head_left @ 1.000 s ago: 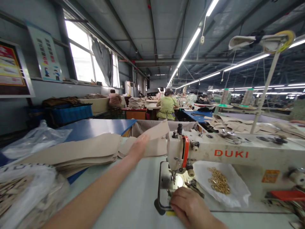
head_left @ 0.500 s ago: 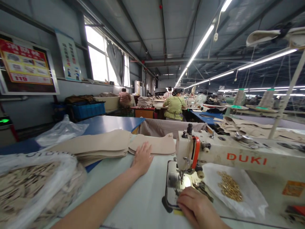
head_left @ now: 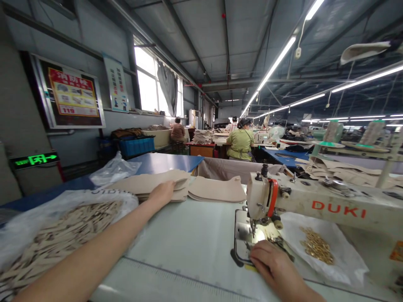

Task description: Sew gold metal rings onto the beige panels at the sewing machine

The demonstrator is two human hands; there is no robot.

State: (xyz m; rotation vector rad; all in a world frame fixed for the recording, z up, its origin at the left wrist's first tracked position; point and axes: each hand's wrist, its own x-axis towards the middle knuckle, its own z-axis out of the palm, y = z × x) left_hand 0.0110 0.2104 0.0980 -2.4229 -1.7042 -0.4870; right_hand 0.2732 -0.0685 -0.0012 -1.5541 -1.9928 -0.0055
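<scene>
The desk (head_left: 189,239) lies bare in the middle, leaving wide room for a hand to pass. The sewing machine (head_left: 330,205) walls off the right, a bag of strips (head_left: 63,230) crowds the left, and stacked beige pieces (head_left: 217,189) line the far edge.

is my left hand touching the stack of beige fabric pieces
Touching. The head view shows the left hand lying palm down on the stack of beige fabric pieces, pressed onto its top piece with no gap visible.

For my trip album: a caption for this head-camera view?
Left hand on stacked beige fabric pieces, right hand at the DUKI sewing machine.
</scene>
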